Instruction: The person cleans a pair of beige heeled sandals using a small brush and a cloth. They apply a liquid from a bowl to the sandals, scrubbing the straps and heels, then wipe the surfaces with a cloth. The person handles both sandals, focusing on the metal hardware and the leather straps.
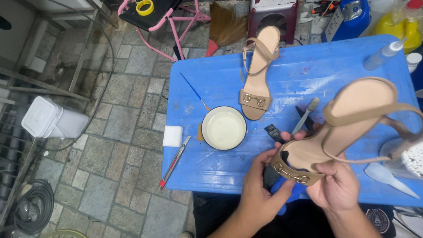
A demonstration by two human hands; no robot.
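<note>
I hold a tan strappy sandal [352,119] with a gold metal bit across its toe band over the near edge of a blue table [211,75]. My right hand [337,185] grips the sandal under its toe end. My left hand [260,187] has its thumb on the toe band and its fingers around a dark blue cloth [282,191] underneath. A toothbrush [305,117] lies on the table just behind my fingers. The matching sandal [257,72] lies flat at the table's far side.
On the table stand a white bowl [224,128] of pale liquid, a thin blue paintbrush [194,91], a white sponge block [172,135], a red utility knife [174,163], a squeeze bottle [382,55] and a bag of cotton swabs [414,156]. A white bucket [50,119] sits on the stone floor at left.
</note>
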